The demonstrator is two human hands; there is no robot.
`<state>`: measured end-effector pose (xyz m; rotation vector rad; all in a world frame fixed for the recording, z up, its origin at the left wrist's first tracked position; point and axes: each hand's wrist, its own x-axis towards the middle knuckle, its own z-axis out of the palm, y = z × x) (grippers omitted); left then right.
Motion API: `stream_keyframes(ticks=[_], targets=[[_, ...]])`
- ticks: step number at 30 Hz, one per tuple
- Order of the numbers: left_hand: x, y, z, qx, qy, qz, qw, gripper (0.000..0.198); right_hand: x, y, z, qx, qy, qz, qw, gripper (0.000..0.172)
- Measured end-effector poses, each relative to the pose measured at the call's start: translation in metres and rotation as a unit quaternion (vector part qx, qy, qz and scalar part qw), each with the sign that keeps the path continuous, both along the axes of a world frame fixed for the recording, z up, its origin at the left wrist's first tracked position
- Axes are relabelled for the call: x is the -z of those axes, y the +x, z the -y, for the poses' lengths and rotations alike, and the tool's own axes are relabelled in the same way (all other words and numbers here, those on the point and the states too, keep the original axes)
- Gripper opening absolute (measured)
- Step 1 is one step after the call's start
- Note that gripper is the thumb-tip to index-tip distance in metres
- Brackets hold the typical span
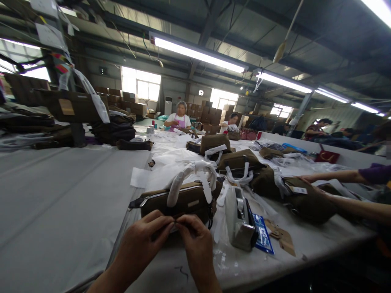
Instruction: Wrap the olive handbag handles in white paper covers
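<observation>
An olive-brown handbag (189, 207) lies on the white-covered table right in front of me. Its zipper runs along the top, and its handles (177, 183) are wrapped in white material. Against the near side of the bag, my left hand (149, 232) and my right hand (195, 236) meet with their fingertips pinched together. Whatever sits between the fingertips is too small to make out. Just right of my right hand stands a tape dispenser (240, 219), with a blue printed packet (262, 234) beside it.
Brown cardboard tags (282, 236) lie right of the packet. A co-worker's arms (351, 203) reach in from the right to another olive bag (308, 199). More wrapped bags (241, 162) line the table behind. At left, a post carries a hanging bag (73, 106) above piled dark bags (113, 128).
</observation>
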<state>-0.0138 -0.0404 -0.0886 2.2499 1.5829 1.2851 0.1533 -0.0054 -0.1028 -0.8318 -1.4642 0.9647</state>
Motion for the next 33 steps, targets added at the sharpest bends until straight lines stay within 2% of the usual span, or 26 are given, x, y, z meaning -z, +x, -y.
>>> stream_keyframes(ticks=[4,11,16,25,33], targets=[[-0.0021,-0.0008,0.0007,0.0,-0.016,-0.005,1.0,0.016,-0.0031,0.0013,0.0005,0.004,0.023,0.03,0.999,0.012],[-0.0076,-0.0011,0.002,0.014,-0.041,0.002,0.999,0.018,-0.0036,-0.0002,0.0027,-0.002,-0.009,0.0,1.0,0.008],[-0.0062,-0.0012,0.0023,0.002,-0.046,0.011,0.999,0.017,-0.0031,0.0003,0.0026,0.006,-0.025,-0.003,1.0,0.007],[-0.0036,-0.0022,0.0013,0.007,-0.045,0.005,0.999,0.017,-0.0033,0.0018,0.0011,-0.013,-0.006,0.005,1.0,0.009],[0.0005,-0.0004,-0.0007,-0.013,-0.021,0.06,0.998,0.009,0.0028,-0.0005,0.001,-0.006,-0.025,0.003,1.0,0.007]])
